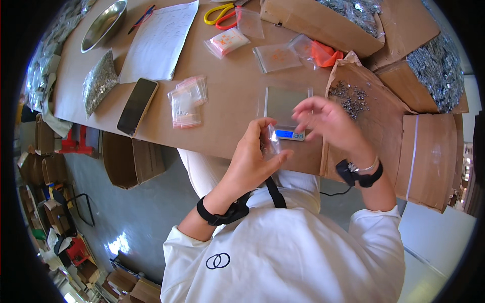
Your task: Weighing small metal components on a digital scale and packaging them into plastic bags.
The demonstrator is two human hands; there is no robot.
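Holding small clear bag point(273, 142) between left hand's point(257, 151) thumb and fingers, at near left corner of digital scale point(281, 100), beside lit blue display point(284, 134); right hand point(323, 118) released, fingers loosely parted above scale's right side; small metal pieces point(352, 98) heaped on cardboard point(386, 121) just right; flat zip bags point(187, 105) piled on table point(230, 108) leftward, dark phone point(137, 107) beyond them

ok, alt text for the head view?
A person's left hand holds a small clear bag at a digital scale; the open right hand is above its right edge. Small metal parts lie on cardboard to the right, a phone and plastic bags to the left.
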